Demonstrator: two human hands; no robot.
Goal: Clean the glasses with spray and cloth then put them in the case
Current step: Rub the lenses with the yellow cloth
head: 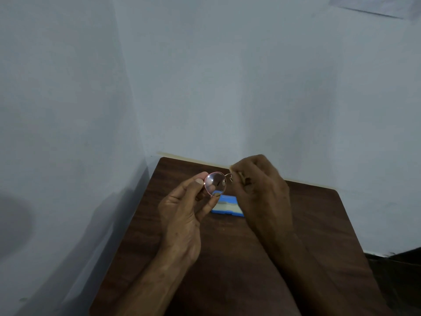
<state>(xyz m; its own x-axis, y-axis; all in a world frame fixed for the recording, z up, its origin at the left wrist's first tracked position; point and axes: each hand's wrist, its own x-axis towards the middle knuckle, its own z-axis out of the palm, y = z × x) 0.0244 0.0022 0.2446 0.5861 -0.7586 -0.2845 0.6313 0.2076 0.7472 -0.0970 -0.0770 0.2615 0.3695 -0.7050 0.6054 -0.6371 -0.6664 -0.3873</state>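
Glasses [216, 184], gripped between both hands, above table [319, 224]

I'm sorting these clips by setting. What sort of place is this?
Probably a plain room at home, dimly lit: a dark wood-grain table pushed into a corner of bare pale painted walls, with only a blue rectangular case lying on it.

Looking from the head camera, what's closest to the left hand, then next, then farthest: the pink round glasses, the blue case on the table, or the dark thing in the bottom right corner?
1. Pink-rimmed round glasses: held in the left hand.
2. Blue rectangular case: on the brown wooden table, just right of that hand.
3. Dark object: far right, beyond the table edge.
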